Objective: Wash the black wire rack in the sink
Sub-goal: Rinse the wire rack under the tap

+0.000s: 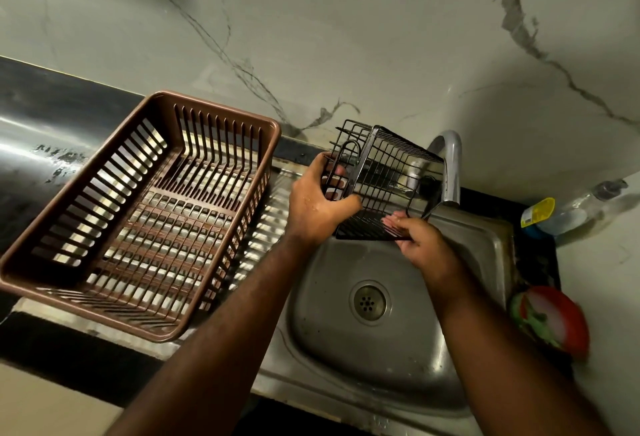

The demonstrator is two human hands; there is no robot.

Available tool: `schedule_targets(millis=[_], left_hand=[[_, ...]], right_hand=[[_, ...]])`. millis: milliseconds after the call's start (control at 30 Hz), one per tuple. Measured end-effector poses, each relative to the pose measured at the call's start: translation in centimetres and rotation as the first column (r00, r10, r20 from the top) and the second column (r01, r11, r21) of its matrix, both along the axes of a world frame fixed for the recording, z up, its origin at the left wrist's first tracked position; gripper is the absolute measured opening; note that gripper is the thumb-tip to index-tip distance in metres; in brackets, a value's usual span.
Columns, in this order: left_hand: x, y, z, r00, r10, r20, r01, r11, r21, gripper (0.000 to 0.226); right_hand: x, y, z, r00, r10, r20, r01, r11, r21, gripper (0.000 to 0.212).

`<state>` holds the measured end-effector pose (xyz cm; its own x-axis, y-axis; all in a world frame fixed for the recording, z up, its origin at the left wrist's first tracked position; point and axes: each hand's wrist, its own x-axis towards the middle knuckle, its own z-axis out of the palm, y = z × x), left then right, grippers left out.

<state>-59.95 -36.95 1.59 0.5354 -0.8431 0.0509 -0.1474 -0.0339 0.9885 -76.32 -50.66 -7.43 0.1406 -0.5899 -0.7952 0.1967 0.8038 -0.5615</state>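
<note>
I hold the black wire rack (381, 172) in both wet fists, left hand (317, 205) and right hand (420, 243), above the sink (478, 262); slick wires could slip against the tap (450, 165).

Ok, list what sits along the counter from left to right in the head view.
brown plastic basket → left hand → black wire rack → right hand → tap → soap dispenser bottle

We hold the black wire rack (381, 172) over the sink (346, 359), left hand (317, 209) and right hand (420, 245) gripping it beside the tap (450, 162); a brown basket (242, 190) sits left.
</note>
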Motion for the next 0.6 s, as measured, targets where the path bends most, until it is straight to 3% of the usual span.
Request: schedule_targets(millis=[100, 200, 433, 600], left_hand=[[0.1, 0.2, -0.5, 1.0, -0.017, 0.02, 0.018, 0.999, -0.038, 0.048], [0.5, 0.9, -1.4, 0.998, -0.022, -0.051, 0.019, 0.998, -0.056, 0.053], [1.7, 1.4, -3.1, 0.989, 0.033, -0.143, -0.016, 0.993, 0.115, 0.099], [2.7, 1.1, -1.9, 0.979, 0.001, -0.204, 0.037, 0.982, 0.184, 0.104]], right_hand=[[-0.6, -0.3, 0.0, 0.993, -0.037, 0.115, 0.035, 0.999, 0.02, 0.044], [-1.1, -0.9, -0.2, 0.985, -0.084, 0.152, 0.081, 0.996, 0.022, 0.053], [-1.6, -1.8, 0.3, 0.992, -0.072, 0.107, 0.075, 0.997, -0.028, 0.049], [-2.4, -3.0, -0.4, 0.998, -0.052, -0.029, 0.05, 0.997, -0.066, 0.063]])
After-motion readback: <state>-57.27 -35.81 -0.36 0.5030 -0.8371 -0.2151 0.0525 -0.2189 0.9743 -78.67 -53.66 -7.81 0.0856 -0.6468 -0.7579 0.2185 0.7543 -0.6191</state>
